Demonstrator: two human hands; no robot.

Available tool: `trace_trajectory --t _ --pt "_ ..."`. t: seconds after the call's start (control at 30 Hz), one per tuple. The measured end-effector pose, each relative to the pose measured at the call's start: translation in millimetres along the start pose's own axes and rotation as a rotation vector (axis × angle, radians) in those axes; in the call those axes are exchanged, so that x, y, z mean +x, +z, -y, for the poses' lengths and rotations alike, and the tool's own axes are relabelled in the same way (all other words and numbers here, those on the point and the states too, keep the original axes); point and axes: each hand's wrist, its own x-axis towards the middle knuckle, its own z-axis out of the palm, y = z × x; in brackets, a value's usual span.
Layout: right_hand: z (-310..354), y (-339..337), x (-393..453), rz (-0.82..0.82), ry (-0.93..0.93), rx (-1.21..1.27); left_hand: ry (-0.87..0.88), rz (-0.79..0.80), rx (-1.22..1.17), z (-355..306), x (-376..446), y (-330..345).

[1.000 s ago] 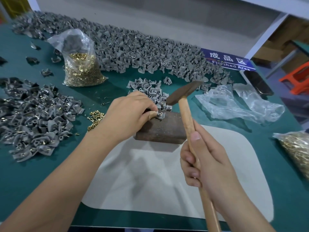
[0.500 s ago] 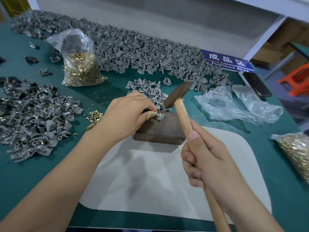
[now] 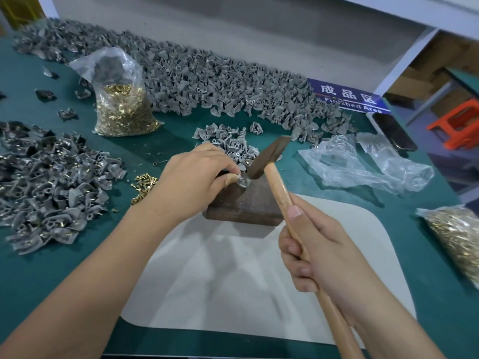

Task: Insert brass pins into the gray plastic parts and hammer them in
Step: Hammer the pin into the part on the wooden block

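Left hand [image 3: 193,181]: a gray part [image 3: 242,180] is pinched on the block [image 3: 243,203]. Right hand [image 3: 321,252]: the hammer [image 3: 278,174] is gripped, its head beside the part.

Wood, plastic, shiny metal and soft green cloth.

The hammer [image 3: 274,164] has a smooth, pale wood handle and a dark, dull metal head. The block [image 3: 246,206] in the middle looks like dark, rough wood. The gray parts [image 3: 220,81] across the top are matt plastic. The brass pins [image 3: 143,183] shine gold. The bag [image 3: 121,99] at upper left is clear, crinkly, glossy plastic. The table [image 3: 39,281] looks matt green.
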Motion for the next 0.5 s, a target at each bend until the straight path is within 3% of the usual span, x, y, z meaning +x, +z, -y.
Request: trace_trajectory --t 0.17,0.3,0.5 --pt "-3.4 3.3 1.7 -0.008 -0.011 0.017 0.004 -0.003 -0.009 0.1 -0.5 -0.7" --pt "-9.9 10.5 0.3 -0.056 -0.129 0.069 0.001 -0.007 -0.02 0.2 -1.0 -1.0" --pt "-13.3 10.7 1.4 -0.047 -0.08 0.05 -0.007 -0.007 -0.024 1.1 -0.4 -0.4"
